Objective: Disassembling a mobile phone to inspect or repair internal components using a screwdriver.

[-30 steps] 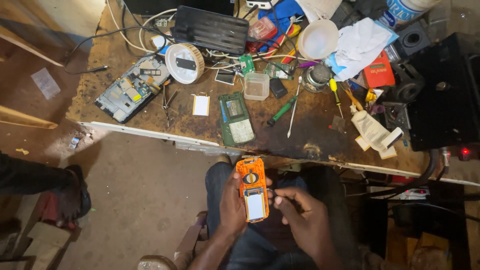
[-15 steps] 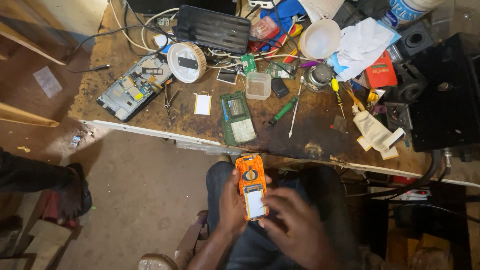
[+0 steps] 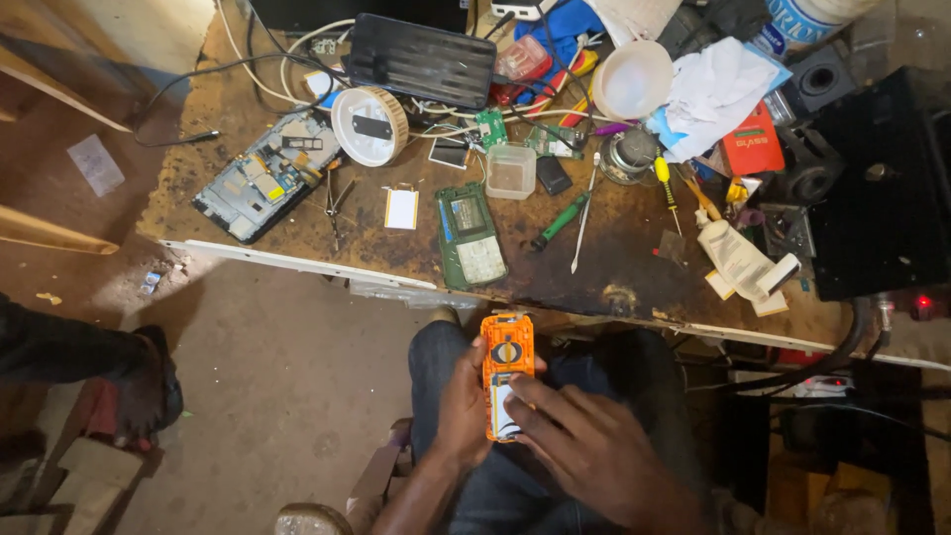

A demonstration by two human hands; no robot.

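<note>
Held over the lap at six o'clock, the orange phone (image 3: 507, 381) sat gripped in the left hand (image 3: 464, 401) while the right hand (image 3: 584, 446) pressed flat-fingered on its white battery (image 3: 503, 411), which risked slipping and dropping loose.

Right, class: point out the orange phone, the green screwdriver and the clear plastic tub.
orange phone (image 3: 507, 359), head view, upper back.
green screwdriver (image 3: 561, 222), head view, handle.
clear plastic tub (image 3: 511, 173), head view, inside bottom.

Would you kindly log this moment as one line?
left hand: holds orange phone | right hand: fingers on phone's white panel | over lap, below workbench
</note>
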